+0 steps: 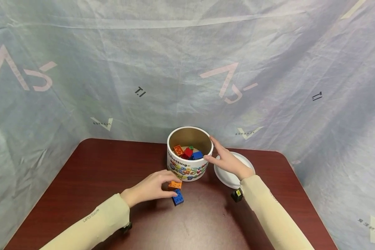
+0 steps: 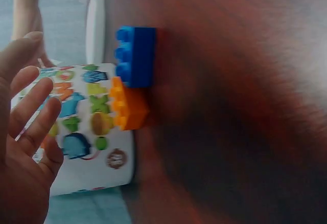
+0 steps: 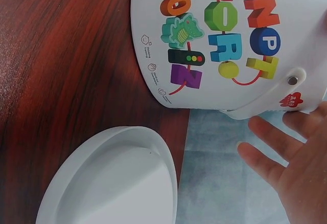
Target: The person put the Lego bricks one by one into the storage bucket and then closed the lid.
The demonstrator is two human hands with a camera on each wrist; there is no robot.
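My left hand (image 1: 152, 187) hovers over the table with its fingers loosely bent, thumb and fingertips above two toy bricks. An orange building brick (image 1: 175, 184) and a blue building brick (image 1: 178, 198) stand end to end; the left wrist view shows a gap between them and the hand. Behind them is a white round bucket (image 1: 191, 172) printed with colourful letters, its top uncovered. Against the bucket's right side rests my right hand (image 1: 227, 161), fingers spread and touching near the rim. Inside the bucket lie a red brick (image 1: 188, 152), a blue one (image 1: 197, 155), an orange one (image 1: 178, 150) and something green.
A white round lid (image 1: 219, 172) lies on the table to the right of the bucket, partly under the right forearm. The dark red-brown table (image 1: 112, 163) ends just behind the bucket, where a grey printed cloth (image 1: 162, 69) hangs.
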